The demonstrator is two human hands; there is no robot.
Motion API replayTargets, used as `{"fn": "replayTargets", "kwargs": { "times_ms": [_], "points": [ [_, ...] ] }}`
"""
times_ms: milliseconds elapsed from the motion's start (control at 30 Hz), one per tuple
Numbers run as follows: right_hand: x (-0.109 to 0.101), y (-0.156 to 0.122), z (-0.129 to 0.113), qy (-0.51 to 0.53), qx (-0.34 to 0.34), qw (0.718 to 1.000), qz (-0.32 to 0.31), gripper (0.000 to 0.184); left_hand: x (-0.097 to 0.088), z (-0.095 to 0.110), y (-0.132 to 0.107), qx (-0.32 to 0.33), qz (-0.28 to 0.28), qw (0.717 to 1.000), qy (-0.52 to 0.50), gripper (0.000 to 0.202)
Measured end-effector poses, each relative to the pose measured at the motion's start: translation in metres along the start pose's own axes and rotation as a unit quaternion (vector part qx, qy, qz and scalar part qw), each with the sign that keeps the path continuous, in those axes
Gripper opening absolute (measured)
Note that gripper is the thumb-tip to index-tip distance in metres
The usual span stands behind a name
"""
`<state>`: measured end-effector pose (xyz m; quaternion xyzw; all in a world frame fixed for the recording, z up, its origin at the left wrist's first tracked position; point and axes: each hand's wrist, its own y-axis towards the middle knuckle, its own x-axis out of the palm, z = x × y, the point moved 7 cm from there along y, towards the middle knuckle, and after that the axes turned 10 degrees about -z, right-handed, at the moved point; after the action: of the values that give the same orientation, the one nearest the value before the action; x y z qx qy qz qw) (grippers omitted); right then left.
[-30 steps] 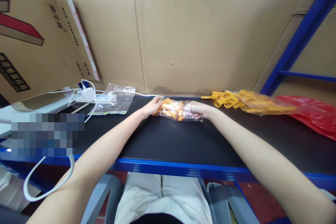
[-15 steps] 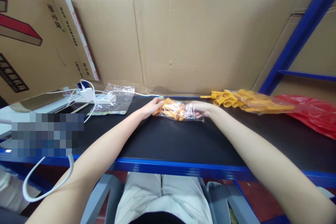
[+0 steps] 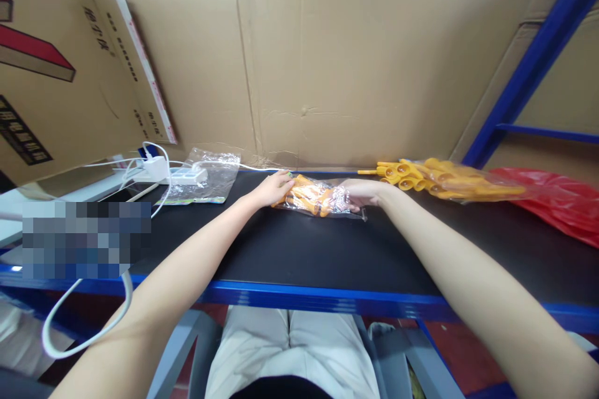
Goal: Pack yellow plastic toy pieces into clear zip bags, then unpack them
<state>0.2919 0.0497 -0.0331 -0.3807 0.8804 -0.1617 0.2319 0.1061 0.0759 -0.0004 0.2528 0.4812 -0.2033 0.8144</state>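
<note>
Head view, looking forward and down: at the middle of a black tabletop lies a clear bag with orange pieces inside, lengthwise from side to side. The wearer's left hand is closed on the bag's left end, fingers bent over the top. The right hand is at the bag's right end, with shiny film lying over its fingers; whether those fingers are pinched together or apart cannot be told.

To the right of the bag, well apart from it, is a bundle of yellow, cup-ended pieces, partly wrapped in clear film, and beyond that bundle, farther right of the bag, a heap of red plastic. To the left of the bag lies a flat, clear packet, overlapping a white power strip with a plugged-in white adapter. Farther left and nearer the wearer than the bag, a pixelated patch hides something. Behind the bag stands a tall cardboard wall.
</note>
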Motion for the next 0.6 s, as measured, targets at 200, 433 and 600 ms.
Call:
{"fn": "replayTargets", "kwargs": {
  "times_ms": [200, 433, 600],
  "points": [
    [-0.021, 0.006, 0.006, 0.123, 0.016, 0.988, 0.092, 0.019, -0.005, -0.007, -0.003, -0.065, 0.005, 0.992, 0.110, 0.031],
    [-0.033, -0.005, -0.018, 0.149, -0.119, 0.959, 0.212, 0.028, -0.016, -0.008, -0.008, -0.111, 0.022, 0.980, 0.162, 0.024],
    [-0.031, -0.012, -0.026, -0.050, -0.111, 0.953, 0.276, 0.011, -0.018, -0.003, -0.008, -0.055, 0.052, 0.994, 0.073, 0.017]
  ]
}}
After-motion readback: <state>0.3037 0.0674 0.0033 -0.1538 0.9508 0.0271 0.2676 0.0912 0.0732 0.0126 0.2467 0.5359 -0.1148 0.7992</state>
